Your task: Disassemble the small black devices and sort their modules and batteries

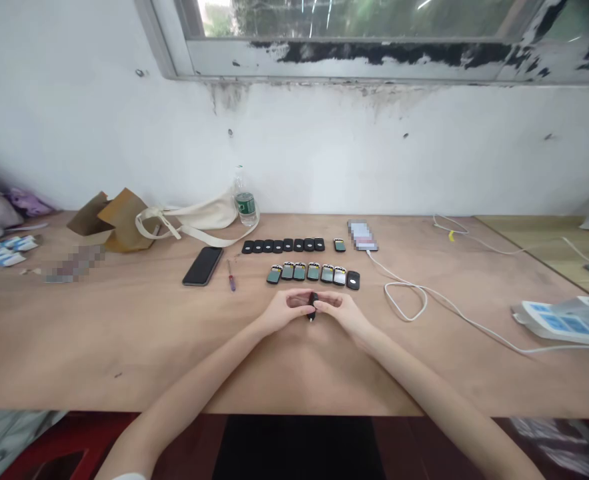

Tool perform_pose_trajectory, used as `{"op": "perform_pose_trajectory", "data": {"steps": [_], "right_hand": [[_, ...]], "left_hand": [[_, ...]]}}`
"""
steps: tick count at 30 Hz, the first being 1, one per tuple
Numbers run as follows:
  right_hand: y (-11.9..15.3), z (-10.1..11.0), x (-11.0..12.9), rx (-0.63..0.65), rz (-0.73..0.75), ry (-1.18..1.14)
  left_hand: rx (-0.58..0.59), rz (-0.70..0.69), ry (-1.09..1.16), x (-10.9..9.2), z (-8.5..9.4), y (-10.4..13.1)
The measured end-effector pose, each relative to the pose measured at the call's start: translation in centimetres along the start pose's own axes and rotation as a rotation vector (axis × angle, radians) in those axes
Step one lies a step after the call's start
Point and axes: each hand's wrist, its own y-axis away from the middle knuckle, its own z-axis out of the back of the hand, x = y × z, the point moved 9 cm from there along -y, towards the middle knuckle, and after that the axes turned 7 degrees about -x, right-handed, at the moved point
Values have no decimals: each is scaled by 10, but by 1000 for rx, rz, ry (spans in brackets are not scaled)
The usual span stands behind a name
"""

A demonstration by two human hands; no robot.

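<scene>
Between both hands, a small black plastic device case (313, 308) is held on edge just above the table. My left hand (280, 311) is closed on its left side, thumb and fingers pinching it. From the right, my right hand (348, 316) pinches the same case. Just beyond the hands lies a row of similar small devices with grey-green faces (299, 271), with one black case (353, 280) at its right end. Farther back is a row of black cases with white oval marks (278, 247). One grey-faced device (339, 245) lies apart to their right.
A screwdriver (231, 276) and a black phone (203, 266) lie left of the rows. Behind stand a water bottle (245, 203), a cream cloth bag (209, 213) and a brown paper bag (127, 223). A charging phone (362, 235) trails a white cable (454, 305) to a power strip (557, 323).
</scene>
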Motion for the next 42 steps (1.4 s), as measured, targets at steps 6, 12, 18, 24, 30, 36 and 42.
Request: {"op": "perform_pose_trajectory", "data": {"steps": [6, 12, 18, 24, 30, 36, 42], "right_hand": [[1, -4, 0, 19, -1, -5], [-3, -2, -2, 5, 35, -10], [-5, 4, 12, -59, 213, -5], [-9, 5, -8, -22, 19, -38], [0, -14, -15, 246, -112, -106], [8, -25, -14, 310, -128, -140], [2, -24, -12, 234, -45, -240]], "left_hand": [[-11, -44, -101, -6, 0, 1], [-14, 12, 0, -4, 0, 1], [2, 239, 173, 16, 6, -2], [-144, 167, 43, 17, 28, -10], [-118, 53, 16, 7, 21, -8], [6, 19, 31, 0, 11, -6], [-69, 145, 185, 11, 20, -8]]}}
